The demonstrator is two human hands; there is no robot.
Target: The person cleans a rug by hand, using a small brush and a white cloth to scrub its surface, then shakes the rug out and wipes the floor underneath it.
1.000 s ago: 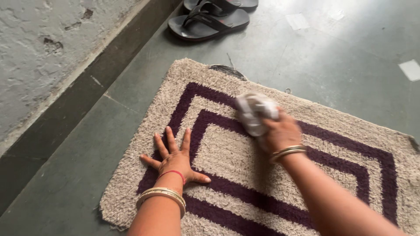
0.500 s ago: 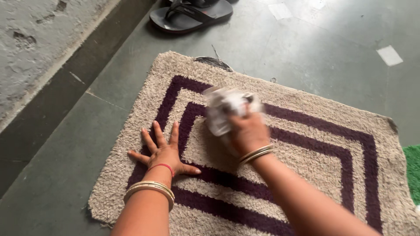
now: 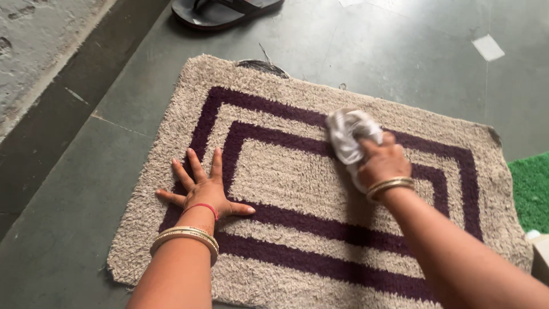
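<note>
— Starting at the left edge: what is there?

— A rough grey plastered wall (image 3: 34, 34) with a dark skirting band (image 3: 68, 97) below it, then grey stone floor tiles (image 3: 63, 200). At the top, a black rubber flip-flop sandal (image 3: 220, 8), well apart from both hands.

— And the left hand?

— The left hand (image 3: 203, 191) lies flat, palm down, fingers spread wide, pressed on the left part of a shaggy beige rectangular floor mat with nested dark purple stripes (image 3: 297, 166). It holds nothing. Gold bangles (image 3: 186, 237) and a red thread sit at the wrist.

— How does the mat lie?

— Its long axis runs left to right across the view, slightly tilted, flat on the floor. A dark frayed patch (image 3: 263, 66) shows at its far edge.

— The right hand?

— The right hand (image 3: 384, 163) is closed in a fist around a crumpled white cloth (image 3: 349, 134), which bulges out beyond the knuckles and touches the pile right of the mat's centre. The cloth lies right of the left hand, on its far side; the right hand is plainly the nearer, being on it.

— Anything further right?

— A green fuzzy mat (image 3: 532, 189) just beside the beige mat's right edge.
</note>
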